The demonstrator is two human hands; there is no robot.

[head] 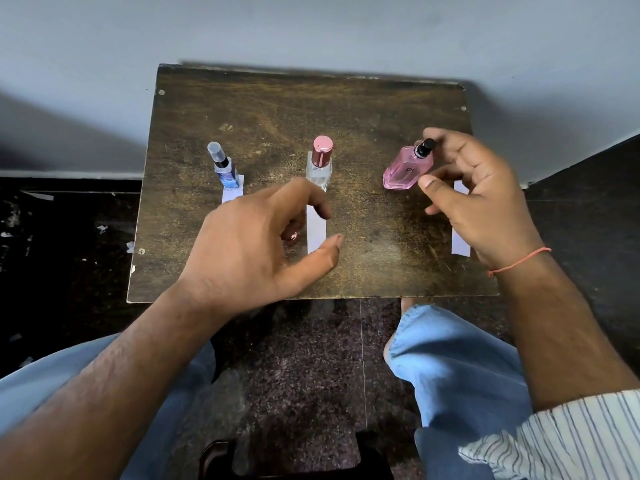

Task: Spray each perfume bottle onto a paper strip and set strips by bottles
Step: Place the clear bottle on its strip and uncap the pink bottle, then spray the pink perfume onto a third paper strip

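While the right hand [481,199] is gripping the tilted pink bottle [407,169], the left hand [256,244] is hovering loosely curled, holding nothing, over the middle strip [316,230]

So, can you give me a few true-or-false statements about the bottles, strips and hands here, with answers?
1. Three bottles are in view. True: blue bottle, clear bottle, pink bottle.
2. The pink bottle stands upright. False: it is tilted.
3. The pink bottle wears a pink cap. False: its black sprayer is bare.
4. A paper strip lies before the clear bottle. True.
5. The left hand grips the clear bottle. False: it hovers over the table.
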